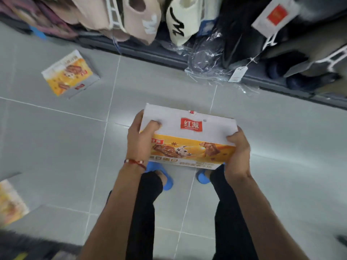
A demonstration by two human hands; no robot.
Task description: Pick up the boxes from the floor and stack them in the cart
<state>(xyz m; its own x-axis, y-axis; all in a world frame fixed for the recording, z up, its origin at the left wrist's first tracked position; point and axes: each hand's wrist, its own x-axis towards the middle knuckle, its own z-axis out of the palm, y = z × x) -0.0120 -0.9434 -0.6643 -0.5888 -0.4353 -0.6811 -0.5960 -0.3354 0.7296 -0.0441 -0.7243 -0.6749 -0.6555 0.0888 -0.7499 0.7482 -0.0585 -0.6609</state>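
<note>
I hold a white and orange snack box (189,136) with a red logo in front of me, above my feet. My left hand (139,139) grips its left end and my right hand (237,152) grips its right end. A second box of the same kind (69,74) lies on the grey tiled floor at the upper left. A third box (11,201) shows blurred at the left edge, low down. The cart is not clearly in view.
A low shelf (187,57) runs along the top, hung with slippers, a plastic-wrapped pair and price tags. My blue slippers (165,177) stand on the floor under the held box. A dark blurred shape (28,246) fills the bottom left corner.
</note>
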